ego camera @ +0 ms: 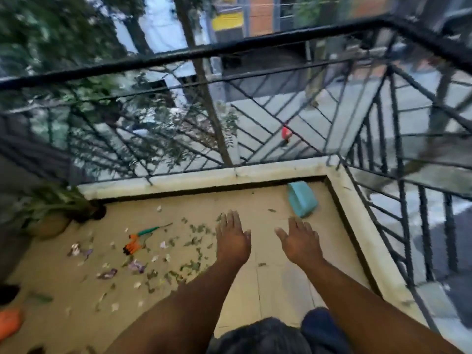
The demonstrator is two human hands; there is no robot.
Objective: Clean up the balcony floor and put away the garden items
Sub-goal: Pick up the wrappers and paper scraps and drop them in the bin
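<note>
Both my hands are stretched out flat over the tan balcony floor, palms down, holding nothing. My left hand hovers at the right edge of a scatter of dry leaves and petals. My right hand is just below a teal dustpan that lies in the far right corner. Left of the hands lie an orange-handled garden tool and a teal-handled tool among the litter.
A potted plant stands at the far left by the low kerb. Black metal railing encloses the balcony at the back and right. An orange object and a dark item sit at the left edge.
</note>
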